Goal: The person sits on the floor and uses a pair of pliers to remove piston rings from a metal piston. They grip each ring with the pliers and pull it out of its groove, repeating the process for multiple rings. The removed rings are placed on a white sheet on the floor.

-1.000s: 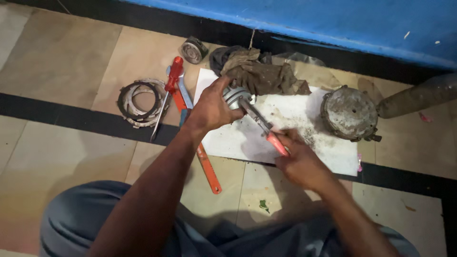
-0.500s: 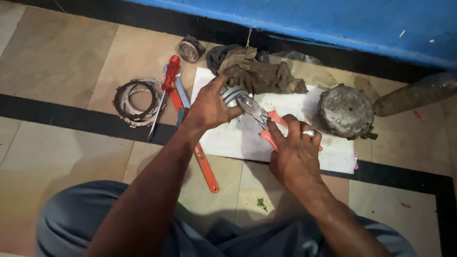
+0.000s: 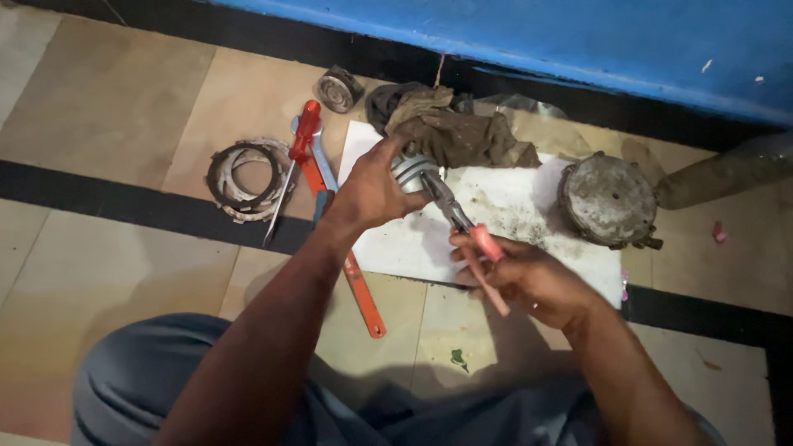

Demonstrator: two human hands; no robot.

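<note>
My left hand (image 3: 373, 192) grips a small round grey metal part (image 3: 410, 172) above a white sheet (image 3: 529, 213) on the tiled floor. My right hand (image 3: 529, 277) holds a pair of pliers with pink handles (image 3: 471, 239). The pliers' jaws reach up into the metal part. Both hands hover just over the sheet's left half.
A dirty round metal housing (image 3: 610, 201) sits on the sheet's right end. A brown rag (image 3: 458, 132) lies at the sheet's top. Left of it lie a red-handled screwdriver (image 3: 291, 161), an orange flat tool (image 3: 357, 285), stacked rings (image 3: 244, 177) and a small round part (image 3: 337, 89). A blue wall (image 3: 578, 37) runs behind.
My right hand has shifted grip on the pliers' handles and moved slightly down and right. My left hand still holds the metal part in about the same spot.
</note>
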